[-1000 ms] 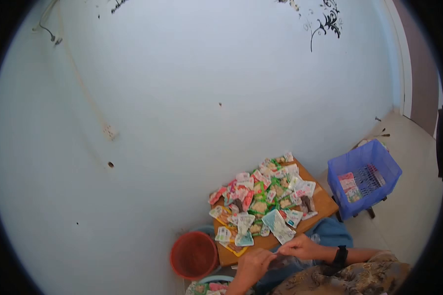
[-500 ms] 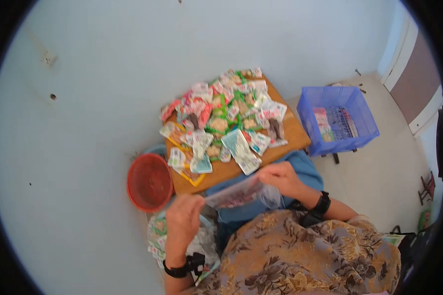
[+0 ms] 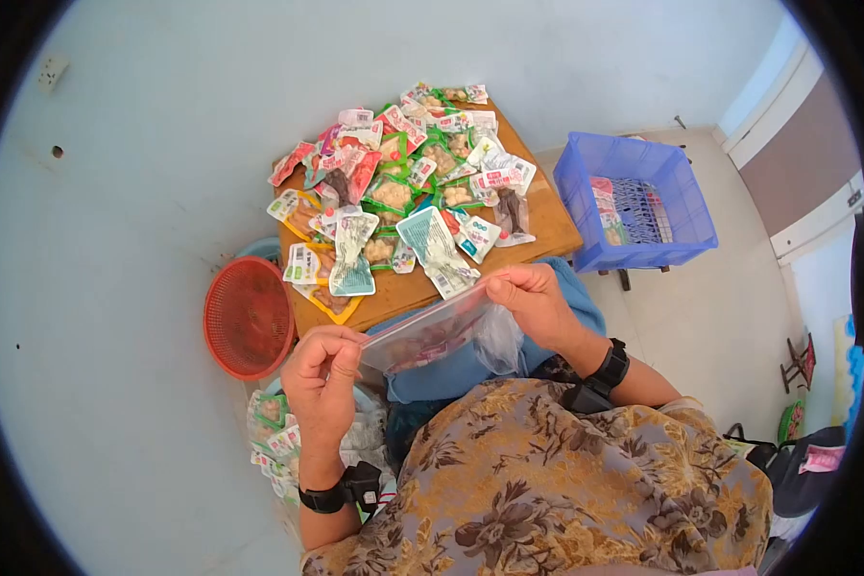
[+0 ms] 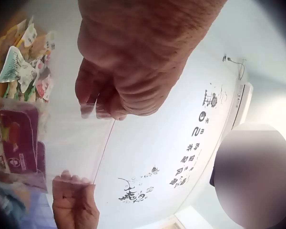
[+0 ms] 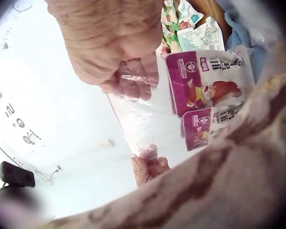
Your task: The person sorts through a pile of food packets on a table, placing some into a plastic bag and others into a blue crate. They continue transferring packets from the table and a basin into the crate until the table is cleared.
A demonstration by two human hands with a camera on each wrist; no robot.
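Note:
A clear plastic zip bag is stretched between both hands in front of the lap. At one end of its top edge, my left hand pinches it between thumb and fingers. The opposite end is pinched by my right hand. Along that edge runs a thin red line, seen in both wrist views. Purple-and-white snack packets with printed pictures lie low inside the bag. Crumpled clear plastic hangs below the right hand.
A wooden table ahead carries a pile of snack packets. Left of it stands a red basket, with more packets below. A blue crate holding a few packets sits to the right.
The head view has tilted down, bringing both forearms and the bag into sight. The hands, close together a second ago, have moved apart, spreading the bag between them.

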